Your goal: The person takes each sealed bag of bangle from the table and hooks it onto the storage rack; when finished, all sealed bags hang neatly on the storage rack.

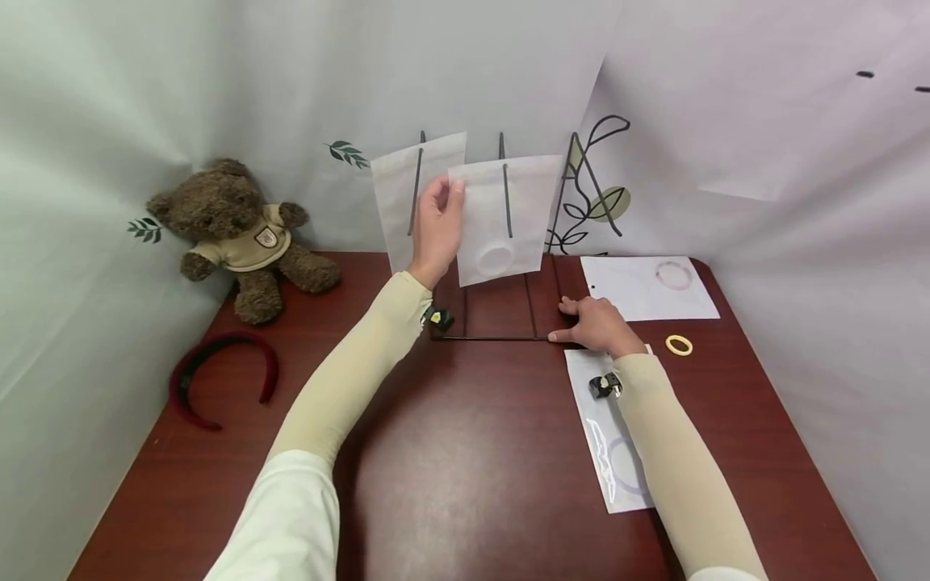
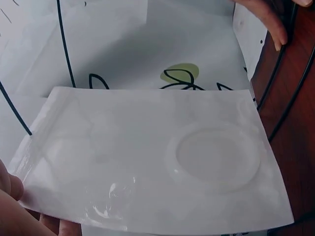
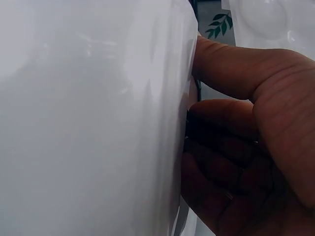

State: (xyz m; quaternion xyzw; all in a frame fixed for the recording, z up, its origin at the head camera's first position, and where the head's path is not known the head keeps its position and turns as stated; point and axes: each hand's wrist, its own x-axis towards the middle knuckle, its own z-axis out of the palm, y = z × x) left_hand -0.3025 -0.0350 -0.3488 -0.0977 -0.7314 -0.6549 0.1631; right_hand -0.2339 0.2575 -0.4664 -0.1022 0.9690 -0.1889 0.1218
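Observation:
A white packet (image 1: 494, 218) with a ring shape inside hangs on a black prong of a wire rack (image 1: 490, 338). My left hand (image 1: 437, 232) pinches its upper left edge between thumb and fingers; in the left wrist view the packet (image 2: 123, 157) spreads out from the left hand (image 2: 12, 209). Behind, to the left, another white packet (image 1: 392, 190) hangs on a second prong. Low at the rack's front right corner, my right hand (image 1: 601, 325) grips the base wire. The right wrist view shows its curled fingers partly hidden behind white film, the hand (image 3: 275, 108) at the right.
A brown teddy bear (image 1: 225, 230) sits at the back left, above a dark red headband (image 1: 270, 363). On the right lie a white packet (image 1: 647, 294), a yellow ring (image 1: 679, 345) and a clear-fronted packet (image 1: 592, 420) partly under the right forearm. Pale curtains surround the table (image 1: 465, 468).

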